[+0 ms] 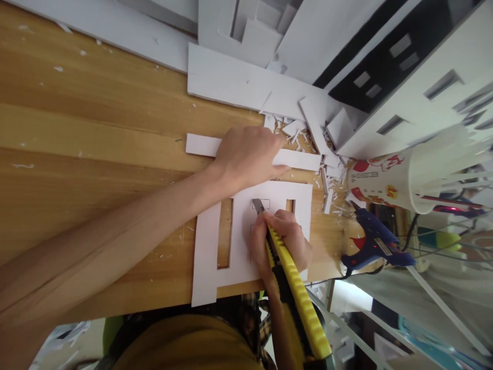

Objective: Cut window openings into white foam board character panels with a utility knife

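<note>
My right hand [285, 241] is closed around a yellow and black utility knife [300, 293]. Its blade tip touches a small pencilled rectangle on a white foam board piece [242, 246]. That piece has a long slot cut out at its left and another opening at its right, partly behind my right hand. Farther up, my left hand [248, 154] lies over a narrow white foam board strip [202, 145], fingers curled over it and thumb out to the right. The undersides of these fingers are hidden.
White offcuts [300, 136] litter the wooden table [96, 149] beyond my left hand. A paper bucket [381, 174] and a blue glue gun [377, 239] stand at right. Large white boards [231, 77] line the back; a board with window openings [416, 103] leans at back right.
</note>
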Demonstrator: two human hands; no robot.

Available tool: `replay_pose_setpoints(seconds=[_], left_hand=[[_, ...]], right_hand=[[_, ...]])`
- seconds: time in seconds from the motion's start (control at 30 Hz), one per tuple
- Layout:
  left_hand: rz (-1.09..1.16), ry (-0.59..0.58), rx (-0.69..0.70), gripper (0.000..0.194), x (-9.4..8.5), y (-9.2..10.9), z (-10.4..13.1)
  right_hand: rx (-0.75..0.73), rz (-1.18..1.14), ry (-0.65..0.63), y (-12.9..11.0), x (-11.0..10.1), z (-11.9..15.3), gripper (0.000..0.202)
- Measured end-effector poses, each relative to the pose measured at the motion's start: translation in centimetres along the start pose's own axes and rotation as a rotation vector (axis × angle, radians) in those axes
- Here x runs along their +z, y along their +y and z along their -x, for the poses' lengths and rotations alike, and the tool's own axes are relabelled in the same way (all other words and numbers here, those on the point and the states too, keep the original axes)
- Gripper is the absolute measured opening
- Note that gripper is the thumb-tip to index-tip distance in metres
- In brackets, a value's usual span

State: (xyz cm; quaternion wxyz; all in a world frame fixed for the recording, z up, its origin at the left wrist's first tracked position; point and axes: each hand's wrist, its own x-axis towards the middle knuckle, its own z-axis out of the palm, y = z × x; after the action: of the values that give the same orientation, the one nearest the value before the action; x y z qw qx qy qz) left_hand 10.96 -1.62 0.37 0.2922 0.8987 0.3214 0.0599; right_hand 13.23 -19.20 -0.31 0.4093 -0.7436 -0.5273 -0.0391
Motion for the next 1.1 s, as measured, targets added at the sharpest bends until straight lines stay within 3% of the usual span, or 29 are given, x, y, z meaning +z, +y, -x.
replay_pose_setpoints(seconds=[0.17, 0.47, 0.73, 0.83, 0.87, 1.0, 1.03, 1.1], left_hand=[[-0.012, -0.005, 0.010, 0.037, 0.1, 0.0, -0.1], [0.040, 0.018, 0.014, 0.039, 0.4, -0.2, -0.1], [0.078, 0.038, 0.004, 0.038, 0.7, -0.3, -0.2], [0.079, 0.048, -0.001, 0.038, 0.7, -0.3, -0.2], [0.076, 0.051, -0.003, 0.037, 0.7, -0.3, -0.2], [0.065, 0.046, -0.007, 0.036, 0.5, -0.1, -0.1], [0.064, 0.042, -0.010, 0.036, 0.5, -0.1, -0.1], [0.063, 0.033, -0.022, 0.037, 0.5, -0.1, -0.1]], right_hand=[[0.102, -0.105, -0.073, -0.5, -0.5, -0.9, 0.018], [0.168, 0.015, -0.152, -1.4, -1.8, -1.6, 0.012], [0.217, -0.089, -0.438, -1.0, -3.2, -4.5, 0.010], [0.233, -0.106, -0.391, -0.7, -3.4, -4.4, 0.010], [0.236, -0.112, -0.322, -0.6, -3.5, -4.2, 0.010], [0.195, -0.156, 0.115, -0.2, -3.6, -3.0, 0.010], [0.182, -0.169, 0.154, -0.1, -3.4, -2.8, 0.010], [0.168, -0.150, 0.115, 0.1, -3.0, -2.5, 0.010]])
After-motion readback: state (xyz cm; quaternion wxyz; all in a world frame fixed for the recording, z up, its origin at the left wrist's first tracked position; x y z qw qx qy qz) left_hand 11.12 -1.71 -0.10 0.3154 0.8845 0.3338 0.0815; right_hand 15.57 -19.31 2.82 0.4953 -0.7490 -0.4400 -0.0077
